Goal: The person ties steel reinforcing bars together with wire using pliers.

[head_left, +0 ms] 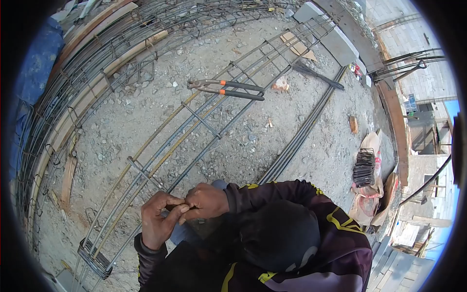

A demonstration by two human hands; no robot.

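Observation:
My left hand [161, 219] and my right hand [206, 200] meet with thumbs and fingertips pinched together. Whatever lies between the fingers is too small or hidden to make out. Just beyond them runs a long rebar cage [160, 160], made of parallel bars with square stirrups spaced along it. Across the cage lie long-handled nippers [236, 91] with dark handles and orange bands, their jaws toward the left. A stack of stirrups [95, 258] is bunched around the cage's near end. Farther up, a bundle of dark thin wire [318, 77] rests by the cage.
Loose rebars [304, 134] lie on the gravel ground right of the cage. More assembled cages [68, 107] and a timber pole [109, 78] line the left. A pile of stirrups [365, 168] sits on sacks at the right. A person's capped head [282, 236] fills the lower middle.

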